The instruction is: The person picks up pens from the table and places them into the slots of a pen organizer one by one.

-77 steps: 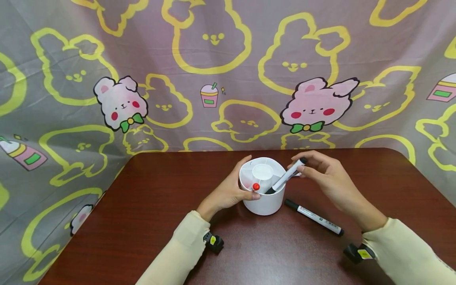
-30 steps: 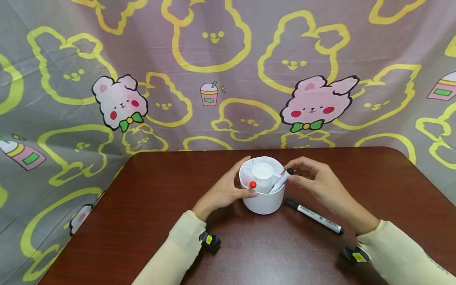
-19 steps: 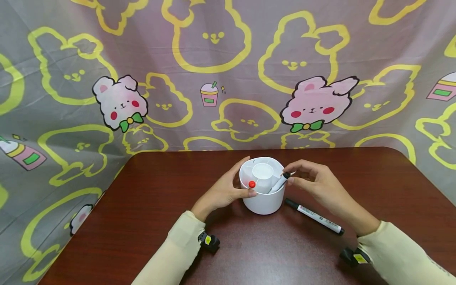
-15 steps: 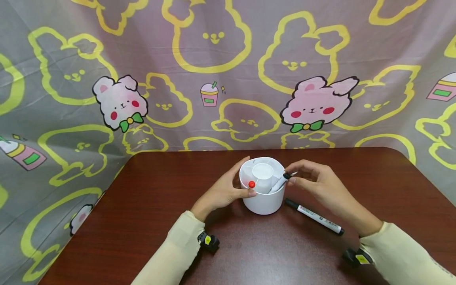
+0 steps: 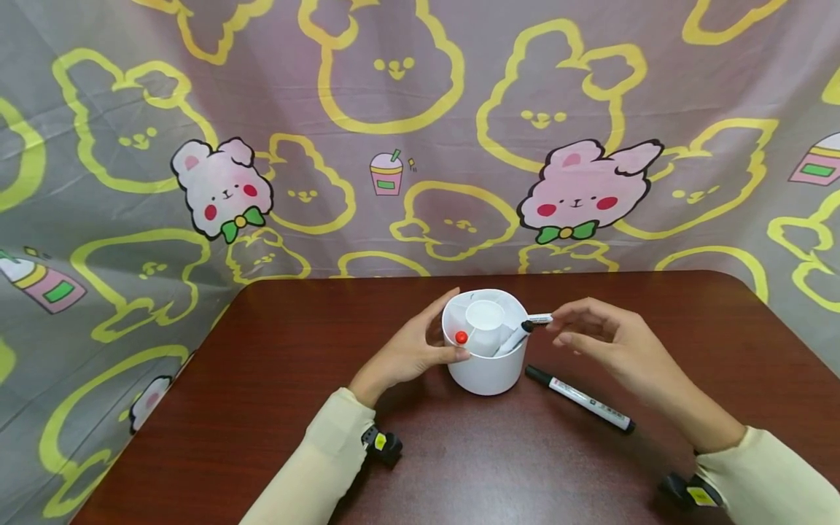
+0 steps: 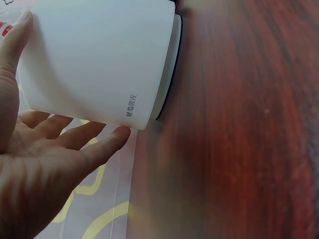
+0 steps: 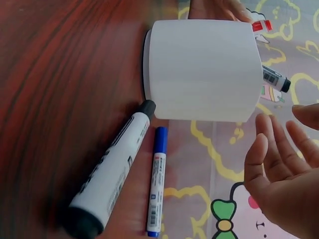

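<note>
My left hand [image 5: 410, 350] grips the white round pen holder [image 5: 485, 373], its thumb at the near rim and its fingers along the far left side. Inside the holder leans a black-capped marker [image 5: 516, 339], its end poking out at the right. A red-capped marker [image 5: 462, 337] stands near the left thumb. Just right of the holder hovers my right hand [image 5: 620, 343], holding nothing, with its fingers loosely bent. Its fingertips are close in view to a blue marker [image 7: 157, 184] that lies on the table, mostly hidden behind the holder in the head view.
A large black-capped marker [image 5: 584, 397] lies on the dark wood table [image 5: 275, 408], just right of the holder's base. Behind the table hangs a patterned curtain [image 5: 459, 160].
My right hand has lowered the black-capped marker into the holder, let it go and drawn back to the right. My left hand has stayed on the holder.
</note>
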The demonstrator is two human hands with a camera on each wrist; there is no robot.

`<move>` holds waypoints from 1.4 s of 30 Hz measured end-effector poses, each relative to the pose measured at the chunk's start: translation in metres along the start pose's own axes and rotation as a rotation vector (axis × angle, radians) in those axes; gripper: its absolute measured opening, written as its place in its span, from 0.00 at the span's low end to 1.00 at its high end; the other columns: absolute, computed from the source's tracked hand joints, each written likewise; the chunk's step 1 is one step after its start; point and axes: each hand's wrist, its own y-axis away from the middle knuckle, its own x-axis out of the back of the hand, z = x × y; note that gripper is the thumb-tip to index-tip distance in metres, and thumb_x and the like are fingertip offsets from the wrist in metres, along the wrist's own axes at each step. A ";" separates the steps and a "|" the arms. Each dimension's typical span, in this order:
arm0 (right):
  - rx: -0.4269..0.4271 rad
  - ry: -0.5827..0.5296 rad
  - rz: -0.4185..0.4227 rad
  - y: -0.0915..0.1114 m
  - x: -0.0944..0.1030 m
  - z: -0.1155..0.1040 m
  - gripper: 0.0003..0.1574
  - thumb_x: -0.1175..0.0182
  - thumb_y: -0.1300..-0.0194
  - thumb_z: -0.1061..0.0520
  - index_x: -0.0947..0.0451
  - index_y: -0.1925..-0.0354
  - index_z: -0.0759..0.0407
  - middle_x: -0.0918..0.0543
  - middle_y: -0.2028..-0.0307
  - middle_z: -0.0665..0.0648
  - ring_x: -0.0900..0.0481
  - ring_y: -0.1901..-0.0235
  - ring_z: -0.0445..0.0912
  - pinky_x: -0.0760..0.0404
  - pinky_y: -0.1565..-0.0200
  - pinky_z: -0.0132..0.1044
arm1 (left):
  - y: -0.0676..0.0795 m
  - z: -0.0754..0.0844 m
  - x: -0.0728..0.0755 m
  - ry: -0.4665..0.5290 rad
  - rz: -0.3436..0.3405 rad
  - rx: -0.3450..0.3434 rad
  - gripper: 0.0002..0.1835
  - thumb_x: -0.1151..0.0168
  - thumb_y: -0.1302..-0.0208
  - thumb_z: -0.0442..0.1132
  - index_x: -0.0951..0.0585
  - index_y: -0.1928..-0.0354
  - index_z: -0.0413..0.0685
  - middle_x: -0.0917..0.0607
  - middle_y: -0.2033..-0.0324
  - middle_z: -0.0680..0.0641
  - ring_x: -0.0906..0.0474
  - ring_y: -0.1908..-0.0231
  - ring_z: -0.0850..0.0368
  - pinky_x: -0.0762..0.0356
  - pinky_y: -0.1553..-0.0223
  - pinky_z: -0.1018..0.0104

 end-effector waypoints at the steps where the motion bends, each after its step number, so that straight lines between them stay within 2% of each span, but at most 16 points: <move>1: -0.003 0.001 0.005 0.002 0.001 0.001 0.15 0.35 0.26 0.60 0.20 0.44 0.59 0.11 0.56 0.43 0.11 0.58 0.39 0.14 0.59 0.31 | 0.000 0.000 0.000 0.004 -0.002 -0.001 0.55 0.24 0.39 0.31 0.47 0.16 0.58 0.30 0.24 0.45 0.31 0.28 0.48 0.24 0.32 0.53; 6: -0.043 0.006 0.017 0.012 0.005 0.007 0.15 0.35 0.27 0.62 0.20 0.44 0.61 0.11 0.58 0.39 0.11 0.58 0.36 0.14 0.61 0.31 | 0.000 0.000 0.001 0.009 -0.007 -0.010 0.55 0.24 0.39 0.30 0.46 0.16 0.55 0.31 0.24 0.44 0.31 0.28 0.47 0.24 0.32 0.53; 13: -0.138 0.084 0.037 0.030 0.008 0.017 0.19 0.31 0.30 0.59 0.19 0.43 0.59 0.11 0.59 0.39 0.14 0.59 0.32 0.18 0.61 0.27 | 0.001 0.000 0.004 0.018 -0.011 -0.019 0.54 0.25 0.38 0.31 0.45 0.16 0.56 0.31 0.24 0.44 0.30 0.27 0.46 0.25 0.31 0.50; 19: -0.248 0.048 -0.013 0.042 0.009 0.024 0.23 0.32 0.28 0.56 0.21 0.39 0.62 0.11 0.56 0.46 0.15 0.58 0.34 0.17 0.61 0.31 | 0.003 0.000 0.005 0.023 -0.007 -0.005 0.53 0.26 0.38 0.31 0.44 0.16 0.58 0.32 0.23 0.45 0.33 0.25 0.47 0.25 0.31 0.51; 25: -0.282 0.082 -0.070 0.050 0.009 0.033 0.23 0.32 0.29 0.57 0.22 0.40 0.63 0.12 0.55 0.53 0.16 0.59 0.33 0.19 0.61 0.31 | 0.003 0.000 0.004 0.024 -0.011 -0.011 0.52 0.27 0.37 0.28 0.45 0.16 0.57 0.30 0.24 0.44 0.31 0.25 0.46 0.27 0.30 0.49; 31: -0.355 0.089 -0.121 0.058 0.012 0.042 0.24 0.32 0.28 0.55 0.22 0.39 0.63 0.13 0.51 0.56 0.17 0.58 0.33 0.20 0.59 0.29 | 0.004 0.000 0.003 0.052 -0.018 -0.014 0.51 0.30 0.35 0.26 0.45 0.16 0.53 0.32 0.23 0.42 0.33 0.24 0.44 0.27 0.30 0.49; 35: -0.360 0.084 -0.127 0.060 0.012 0.047 0.25 0.31 0.30 0.56 0.22 0.40 0.63 0.14 0.51 0.56 0.17 0.58 0.33 0.21 0.58 0.29 | 0.004 -0.001 0.004 0.057 -0.022 -0.014 0.50 0.30 0.35 0.26 0.45 0.16 0.52 0.32 0.22 0.42 0.35 0.23 0.44 0.28 0.29 0.49; 42: -0.316 0.092 -0.117 0.058 0.009 0.053 0.22 0.29 0.35 0.62 0.21 0.44 0.67 0.14 0.55 0.56 0.19 0.61 0.33 0.22 0.62 0.30 | 0.005 0.000 0.005 0.059 -0.026 -0.020 0.51 0.30 0.35 0.26 0.46 0.16 0.52 0.33 0.22 0.42 0.36 0.23 0.44 0.28 0.29 0.48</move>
